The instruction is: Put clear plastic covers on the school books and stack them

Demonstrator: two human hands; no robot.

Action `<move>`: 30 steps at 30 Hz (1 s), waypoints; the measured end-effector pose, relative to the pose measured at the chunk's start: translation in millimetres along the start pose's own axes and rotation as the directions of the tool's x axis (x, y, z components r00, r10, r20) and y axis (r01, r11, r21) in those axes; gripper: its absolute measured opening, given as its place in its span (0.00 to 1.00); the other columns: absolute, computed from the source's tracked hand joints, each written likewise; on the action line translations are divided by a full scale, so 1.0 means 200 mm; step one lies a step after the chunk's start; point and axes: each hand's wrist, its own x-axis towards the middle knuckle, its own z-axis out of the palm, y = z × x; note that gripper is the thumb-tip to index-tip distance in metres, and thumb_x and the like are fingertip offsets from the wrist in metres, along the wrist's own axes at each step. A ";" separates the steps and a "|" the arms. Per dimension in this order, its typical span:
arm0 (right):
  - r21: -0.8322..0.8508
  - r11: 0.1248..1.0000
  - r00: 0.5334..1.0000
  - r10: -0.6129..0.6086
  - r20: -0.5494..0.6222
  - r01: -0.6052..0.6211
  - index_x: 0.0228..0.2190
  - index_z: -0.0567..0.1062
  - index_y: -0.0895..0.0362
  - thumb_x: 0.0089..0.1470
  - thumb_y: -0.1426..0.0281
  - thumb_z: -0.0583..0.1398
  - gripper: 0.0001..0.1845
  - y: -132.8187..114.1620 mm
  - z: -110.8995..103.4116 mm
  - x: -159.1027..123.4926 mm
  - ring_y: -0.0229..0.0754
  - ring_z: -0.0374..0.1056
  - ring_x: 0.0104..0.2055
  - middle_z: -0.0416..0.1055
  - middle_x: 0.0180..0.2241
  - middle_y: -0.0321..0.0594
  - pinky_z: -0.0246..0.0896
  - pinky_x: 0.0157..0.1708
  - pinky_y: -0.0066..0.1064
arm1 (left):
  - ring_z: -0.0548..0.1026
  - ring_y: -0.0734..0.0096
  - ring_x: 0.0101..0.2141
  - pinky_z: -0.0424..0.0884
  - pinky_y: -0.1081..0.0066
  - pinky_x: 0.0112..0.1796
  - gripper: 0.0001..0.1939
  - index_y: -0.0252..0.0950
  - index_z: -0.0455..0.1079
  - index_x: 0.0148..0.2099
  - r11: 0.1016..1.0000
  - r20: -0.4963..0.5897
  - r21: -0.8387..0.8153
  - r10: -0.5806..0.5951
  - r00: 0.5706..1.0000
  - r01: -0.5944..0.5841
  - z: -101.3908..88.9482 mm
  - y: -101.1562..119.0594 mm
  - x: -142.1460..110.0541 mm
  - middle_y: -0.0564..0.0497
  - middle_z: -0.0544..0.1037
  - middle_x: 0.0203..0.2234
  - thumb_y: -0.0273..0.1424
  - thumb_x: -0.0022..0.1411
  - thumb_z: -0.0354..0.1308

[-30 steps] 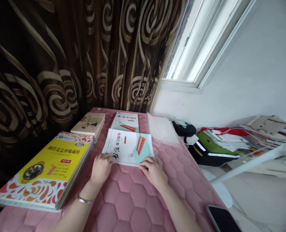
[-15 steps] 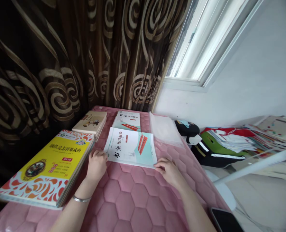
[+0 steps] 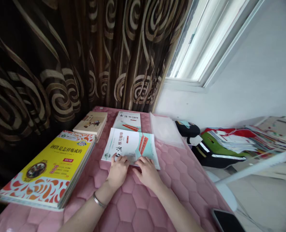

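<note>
Both hands on the near edge of the white-and-teal booklet [image 3: 133,143], which lies flat just ahead of them on the pink quilted surface [image 3: 135,206]. Left hand [image 3: 119,169]: fingers curled over the edge, can't tell if it's pinching. Right hand [image 3: 147,170]: fingertips on the cover, thumb apart from them, just off the edge; small gap, not clamped. Hands side by side, near each other, not touching. Silver bracelet [image 3: 99,200] on left wrist.

Past the booklet: matching booklet [image 3: 127,120], its near end hidden by the front one. Ahead-right of hands: clear plastic sheets [image 3: 165,129], flat. Left of hands: stack with yellow book [image 3: 58,158] on top; ahead-left, tan book stack [image 3: 91,124]. Near side, right of right hand: dark-screened device [image 3: 227,220], partly out of view. Dark patterned curtain [image 3: 101,54] well beyond the hands.
</note>
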 end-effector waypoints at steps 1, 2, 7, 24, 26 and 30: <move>-0.030 1.000 1.000 -0.001 0.002 0.001 0.35 0.75 0.54 0.58 0.66 0.60 0.05 -0.03 0.02 0.02 0.47 0.65 0.46 0.71 0.40 0.41 0.55 0.44 0.37 | 0.73 0.61 0.43 0.56 0.50 0.56 0.10 0.37 0.73 0.38 1.000 -0.014 0.006 -0.006 1.000 0.006 0.00 -0.01 0.00 0.48 0.77 0.37 0.23 0.65 0.50; -0.054 0.999 1.000 0.000 0.006 0.000 0.33 0.75 0.54 0.58 0.67 0.60 0.05 -0.06 0.03 0.04 0.47 0.65 0.46 0.71 0.39 0.41 0.55 0.43 0.37 | 0.73 0.61 0.42 0.56 0.51 0.55 0.10 0.37 0.73 0.37 1.000 -0.026 0.012 -0.012 1.000 0.012 0.01 -0.01 0.00 0.49 0.77 0.36 0.23 0.64 0.51; -0.058 0.998 1.000 0.016 -0.012 -0.016 0.30 0.74 0.54 0.58 0.68 0.61 0.05 -0.07 0.06 0.07 0.46 0.66 0.45 0.72 0.38 0.39 0.53 0.42 0.36 | 0.73 0.62 0.40 0.57 0.52 0.54 0.09 0.37 0.73 0.35 0.999 -0.049 0.033 -0.010 0.999 0.012 0.02 -0.04 0.00 0.50 0.77 0.35 0.24 0.64 0.53; 0.101 0.965 0.968 0.231 0.095 -0.241 0.31 0.77 0.51 0.56 0.72 0.59 0.06 0.32 -0.12 -0.14 0.46 0.66 0.48 0.75 0.41 0.36 0.53 0.46 0.38 | 0.74 0.62 0.40 0.58 0.56 0.49 0.15 0.40 0.76 0.33 0.985 -0.036 -0.065 -0.162 0.986 0.160 -0.09 -0.29 -0.07 0.50 0.79 0.34 0.20 0.61 0.51; 0.123 0.955 0.960 0.254 0.121 -0.268 0.31 0.77 0.50 0.55 0.73 0.58 0.08 0.36 -0.13 -0.15 0.46 0.66 0.48 0.75 0.42 0.35 0.53 0.47 0.39 | 0.75 0.62 0.40 0.58 0.56 0.49 0.15 0.40 0.76 0.32 0.980 -0.024 -0.080 -0.187 0.982 0.184 -0.10 -0.31 -0.07 0.50 0.79 0.34 0.19 0.61 0.51; 0.208 0.933 0.951 0.264 0.161 -0.295 0.33 0.78 0.50 0.54 0.71 0.56 0.11 0.43 -0.16 -0.17 0.46 0.67 0.48 0.74 0.42 0.36 0.52 0.51 0.41 | 0.75 0.64 0.41 0.58 0.57 0.49 0.17 0.39 0.76 0.33 0.970 0.001 -0.095 -0.226 0.974 0.225 -0.13 -0.34 -0.08 0.50 0.79 0.34 0.17 0.58 0.49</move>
